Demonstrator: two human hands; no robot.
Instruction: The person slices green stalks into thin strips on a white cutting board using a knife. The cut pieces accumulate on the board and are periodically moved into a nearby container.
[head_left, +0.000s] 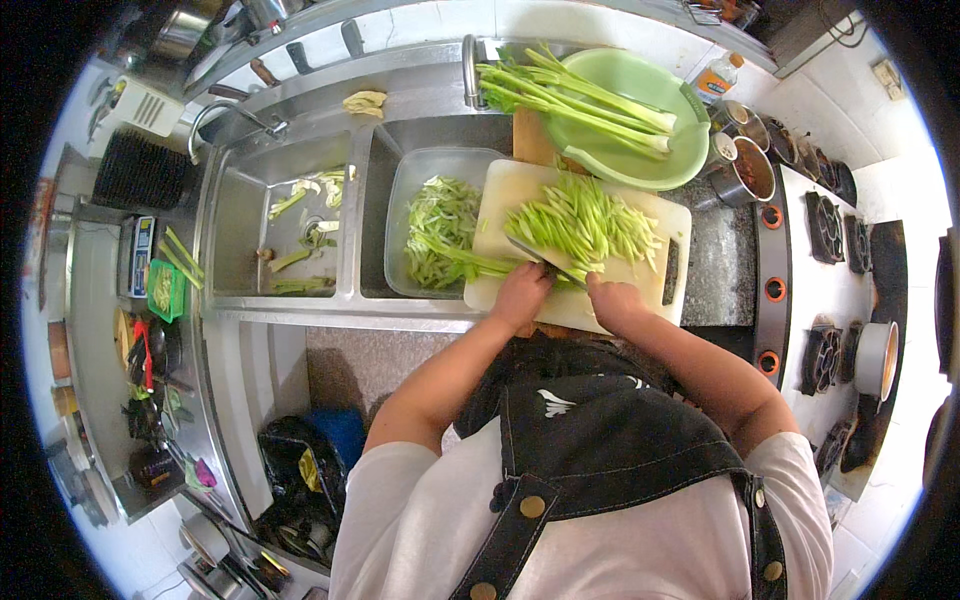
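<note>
On a white plastic cutting board (487, 217) lies a heap of sliced celery (581, 214). My right hand (615, 304) grips the handle of a kitchen knife (531, 249), its blade slanting across celery stalks (491, 264) at the board's near side. Pressing those stalks close beside the blade is my left hand (523, 291); their far ends reach left over a translucent plastic tub (397, 202), which holds more cut celery (442, 214). Behind the board, whole celery stalks (592, 105) rest across a light green plastic basin (686, 157).
The tub stands in the right basin of a steel double sink (352, 225); celery scraps (289, 259) lie in the left one. A gas stove (806, 300) with a pot (874, 360) is at the right. A small green basket (166, 291) sits on the left counter beside a scale (139, 255).
</note>
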